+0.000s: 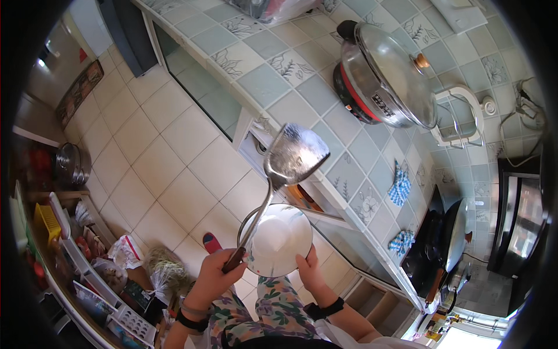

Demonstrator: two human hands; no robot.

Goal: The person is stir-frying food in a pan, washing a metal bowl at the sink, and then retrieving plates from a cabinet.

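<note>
My left hand (218, 274) grips the dark handle of a metal wok spatula (293, 158), whose broad blade points up and away from me. The spatula's shaft crosses in front of a white bowl (275, 237) with a painted rim. My right hand (312, 271) holds that bowl by its right edge, thumb on the rim. The bowl's inside looks white, with no food that I can make out. Both hands are above the floor, in front of my patterned trousers (279, 301).
On the tiled counter (305, 102) stands an electric pot (383, 78) with a glass lid. Two blue-and-white cloths (399, 185) lie near the black cooktop (429, 240), which bears a lidded wok (455, 235). Shelves with bags and baskets (133, 325) line the left.
</note>
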